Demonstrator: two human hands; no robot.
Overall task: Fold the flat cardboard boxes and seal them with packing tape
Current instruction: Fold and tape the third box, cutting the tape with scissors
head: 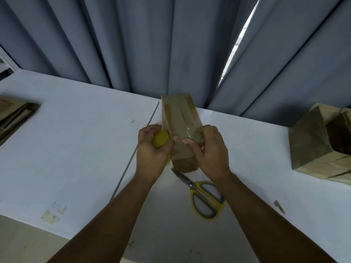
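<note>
A long folded cardboard box (pixel 179 114) lies on the white table (pixel 76 139), its length running away from me, with clear tape along its top seam. My left hand (pixel 152 149) is closed around a yellow tape dispenser (pixel 160 141) held against the box's left side. My right hand (pixel 210 149) rests on the near part of the box top, fingers pressing the shiny tape (pixel 191 132) down. Both hands cover the near middle of the box.
Yellow-handled scissors (pixel 203 198) lie just in front of the box, blades toward it. Several finished boxes (pixel 319 143) sit piled at the right edge. Flat cardboard (pixel 13 114) is stacked at the far left. Grey curtains (pixel 171 44) hang behind the table.
</note>
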